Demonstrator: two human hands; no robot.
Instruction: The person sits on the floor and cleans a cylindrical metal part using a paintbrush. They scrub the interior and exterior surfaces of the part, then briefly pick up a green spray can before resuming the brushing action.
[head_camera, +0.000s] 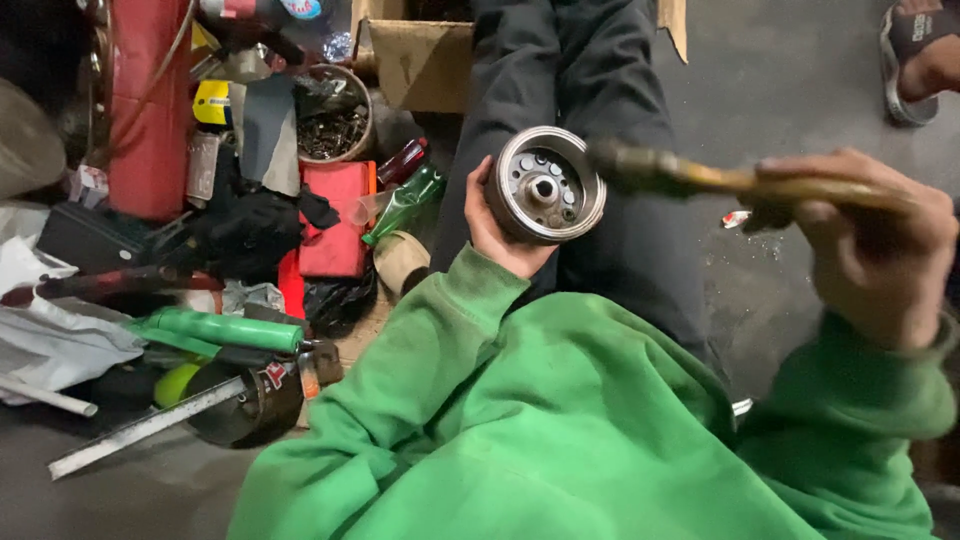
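From the head camera, the left hand (497, 232) holds a round metal drum part (546, 184) tight, over the person's dark trousers (590, 110). The right hand (868, 245) grips a blurry hammer (700, 178), its head just beside the drum. Tools and a green bottle (405, 203) lie on the left.

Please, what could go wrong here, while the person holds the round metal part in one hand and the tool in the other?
1. The left hand grips the metal part by its rim, close to the tool head; a miss could hit the fingers.
2. The part is only held above the legs, so it could slip and fall.
3. The tool is blurred in the right hand, so aim may suffer.
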